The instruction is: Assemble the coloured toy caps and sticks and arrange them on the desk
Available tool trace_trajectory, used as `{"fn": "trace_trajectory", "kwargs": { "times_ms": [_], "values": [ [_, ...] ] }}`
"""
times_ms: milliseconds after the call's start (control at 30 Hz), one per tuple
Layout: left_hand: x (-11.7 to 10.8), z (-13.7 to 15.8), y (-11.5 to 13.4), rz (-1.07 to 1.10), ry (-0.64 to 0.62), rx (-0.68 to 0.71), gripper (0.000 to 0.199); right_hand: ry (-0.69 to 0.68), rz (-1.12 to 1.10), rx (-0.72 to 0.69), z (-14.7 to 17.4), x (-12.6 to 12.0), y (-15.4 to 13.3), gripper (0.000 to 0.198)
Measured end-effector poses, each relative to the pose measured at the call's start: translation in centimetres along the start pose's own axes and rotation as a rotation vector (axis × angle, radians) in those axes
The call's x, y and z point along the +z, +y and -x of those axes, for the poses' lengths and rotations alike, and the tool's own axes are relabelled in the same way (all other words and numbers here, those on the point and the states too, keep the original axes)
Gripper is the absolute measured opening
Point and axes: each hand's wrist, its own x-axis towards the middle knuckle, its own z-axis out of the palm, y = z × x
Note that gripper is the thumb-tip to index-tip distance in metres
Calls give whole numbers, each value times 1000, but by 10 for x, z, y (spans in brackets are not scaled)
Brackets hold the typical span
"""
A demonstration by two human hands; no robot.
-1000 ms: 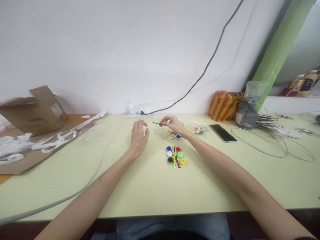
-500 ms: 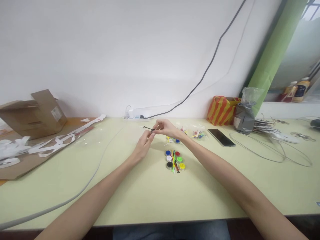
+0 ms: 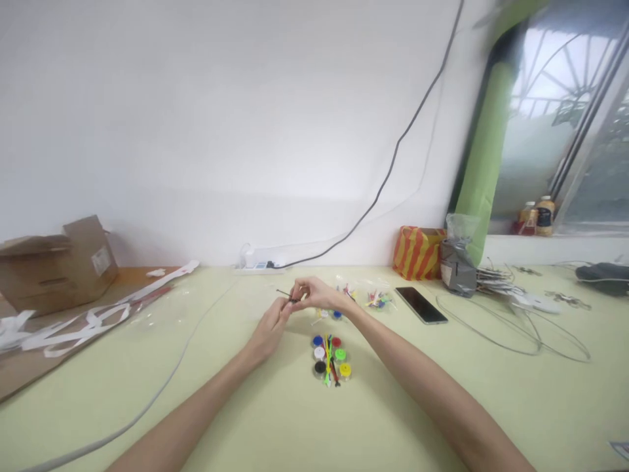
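Note:
Both my hands meet above the table, fingertips pinched together around a small black piece with a thin black stick (image 3: pixel 282 292) poking out to the left. My left hand (image 3: pixel 270 328) grips it from below, fingers closed. My right hand (image 3: pixel 314 294) is closed on the same piece from above and the right; the fingers cover most of it. Nearer to me stand small clear pots with coloured lids, among them a black lid (image 3: pixel 320 368), a green lid (image 3: pixel 340 354) and a yellow lid (image 3: pixel 344 371). Thin coloured sticks (image 3: pixel 328 357) lie between the two rows.
Behind my right wrist are clear bags of small coloured parts (image 3: pixel 377 299). A phone (image 3: pixel 421 305), a striped bag (image 3: pixel 417 252) and a coil of thin cable (image 3: pixel 535 337) lie to the right. A cardboard box (image 3: pixel 54 272) and white strips (image 3: pixel 88 324) occupy the left.
The camera has tilted up and turned slightly right, so the scene sits lower in view. My hands stay together on the black piece; its stick shows shorter now.

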Motion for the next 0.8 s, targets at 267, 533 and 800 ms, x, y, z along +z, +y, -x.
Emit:
{"fn": "trace_trajectory", "kwargs": {
  "times_ms": [267, 533, 800],
  "values": [
    [-7, 0, -1, 42, 25, -15, 47, -47, 51, 75, -4, 7, 6, 46],
    [-9, -2, 1, 25, -46, -8, 42, -137, 63, 69, -3, 12, -4, 52],
    [-6, 0, -1, -33, -85, 17, 34, -144, 99, 36, 1, 12, 13, 43]
  ]
}}
